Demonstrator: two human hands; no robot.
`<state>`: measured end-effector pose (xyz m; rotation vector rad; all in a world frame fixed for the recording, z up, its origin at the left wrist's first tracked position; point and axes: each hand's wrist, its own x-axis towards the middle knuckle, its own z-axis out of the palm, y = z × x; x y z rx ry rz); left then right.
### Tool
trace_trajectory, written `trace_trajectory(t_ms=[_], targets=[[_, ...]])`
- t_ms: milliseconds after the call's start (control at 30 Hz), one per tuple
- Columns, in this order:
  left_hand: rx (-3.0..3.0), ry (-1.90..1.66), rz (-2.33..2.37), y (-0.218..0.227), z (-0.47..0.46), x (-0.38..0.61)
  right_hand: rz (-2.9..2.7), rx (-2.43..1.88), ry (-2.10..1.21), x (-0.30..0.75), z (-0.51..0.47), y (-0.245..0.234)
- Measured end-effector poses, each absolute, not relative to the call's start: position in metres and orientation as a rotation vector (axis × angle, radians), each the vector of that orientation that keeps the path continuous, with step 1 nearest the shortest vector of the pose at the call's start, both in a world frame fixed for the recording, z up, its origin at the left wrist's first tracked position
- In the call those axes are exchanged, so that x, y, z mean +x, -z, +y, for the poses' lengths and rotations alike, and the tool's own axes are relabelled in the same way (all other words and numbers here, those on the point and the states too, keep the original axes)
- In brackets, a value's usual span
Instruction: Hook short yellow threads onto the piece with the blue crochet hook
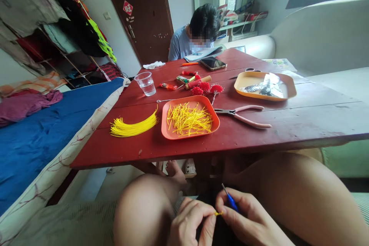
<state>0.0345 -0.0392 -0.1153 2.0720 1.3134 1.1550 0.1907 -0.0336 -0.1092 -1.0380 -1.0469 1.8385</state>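
Low over the lap, below the red surface (pixel 288 123), left hand (pixel 191 225) and right hand (pixel 250 221) together pinch a short yellow strip (pixel 218 213), the right also gripping a blue-handled tool (pixel 230 200), with an orange tray (pixel 165 121) of yellow strips and pink pliers (pixel 245 117) lying above on the surface.

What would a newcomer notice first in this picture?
Probably the bright orange plastic tray of short yellow wire pieces mid-table, with a bundle of long yellow wires to its left. At the bottom, the left hand pinches a tiny yellow piece while the right hand holds a blue-handled tool.
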Motion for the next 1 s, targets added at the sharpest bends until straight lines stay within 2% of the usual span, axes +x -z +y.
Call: trace_trajectory(t_ms=[267, 500, 733, 1000], targets=[[2.44, -1.292, 1.371, 0.107, -0.066, 0.036, -1.526, -1.085, -1.387, 0.193, -0.058, 0.092], [2.63, -1.293, 1.366, 0.076, -0.103, 0.043, -1.613, -1.117, -1.198, 0.196, -0.099, 0.068], [2.119, -1.244, 1.218, 0.064, -0.138, 0.047, -1.698, -1.133, -0.928, 0.201, -0.138, 0.061], [1.934, -1.141, 1.199, 0.06, -0.146, 0.04, -1.767, -1.095, -0.914, 0.201, -0.149, 0.062]])
